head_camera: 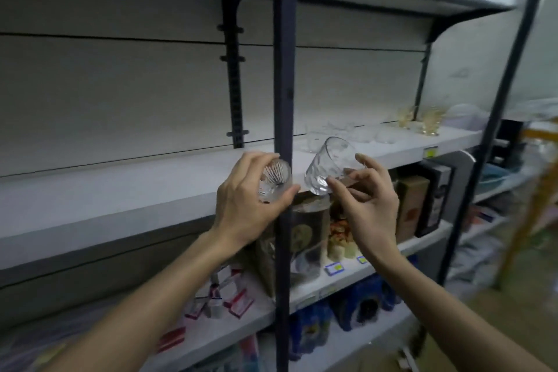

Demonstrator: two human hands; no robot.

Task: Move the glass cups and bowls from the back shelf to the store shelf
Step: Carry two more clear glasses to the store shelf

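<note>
Together, both hands were raised before the white store shelf (120, 190). The left hand (244, 205) gripped a ribbed glass cup (275, 180), fingers and thumb curled round it beside the dark upright post (283, 84). The right hand (368, 205) pinched a smooth glass cup (329, 164) near its base, tilted with its mouth toward the shelf. Farther right on that shelf stood blurred clear glassware (347, 133) and amber glasses (422, 119).

Your view past dark upright post (283, 100) smears: clear glassware (347, 130) right of post on white shelf (120, 199) blurs, count unreadable. Amber glasses (419, 118) farther right, shapes soft. Price tags (335, 268) below, print illegible. Post hides part of ribbed cup (273, 180).
</note>
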